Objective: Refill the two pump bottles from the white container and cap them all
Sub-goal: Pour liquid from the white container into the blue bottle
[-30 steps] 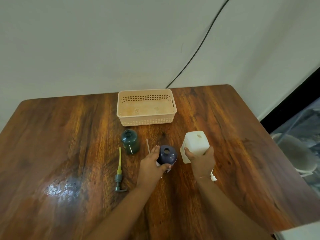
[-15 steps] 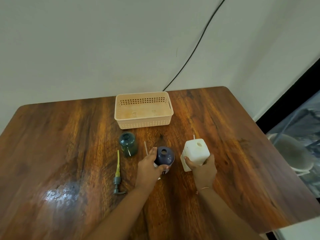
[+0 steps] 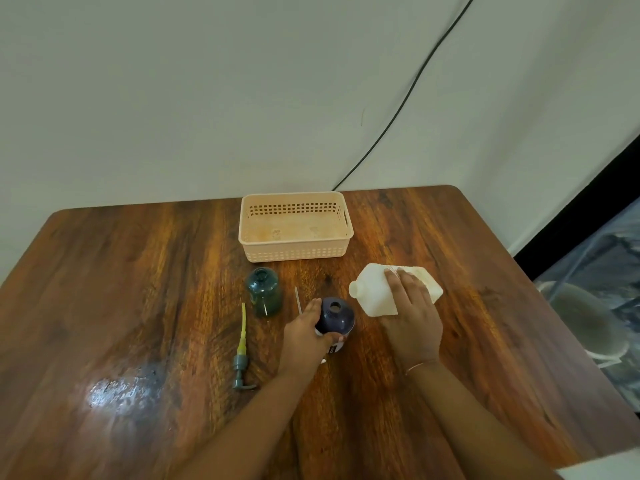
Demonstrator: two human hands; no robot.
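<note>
Now the white container (image 3: 375, 292), which stood upright a moment ago, is tipped by the grasping right hand (image 3: 412, 315) with its spout toward the open dark bottle (image 3: 336, 315) that the left hand (image 3: 304, 336) clasps mid-worktop, so pouring seems about to begin.

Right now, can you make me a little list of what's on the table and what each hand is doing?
left hand: holding the dark blue bottle, open top, upright
right hand: holding the white container, tipped, spout toward the blue bottle
green bottle: upright, open, untouched
pump: lying on the table, left of the hands
basket: behind the bottles, nothing in it
pouring: no liquid visible
</note>
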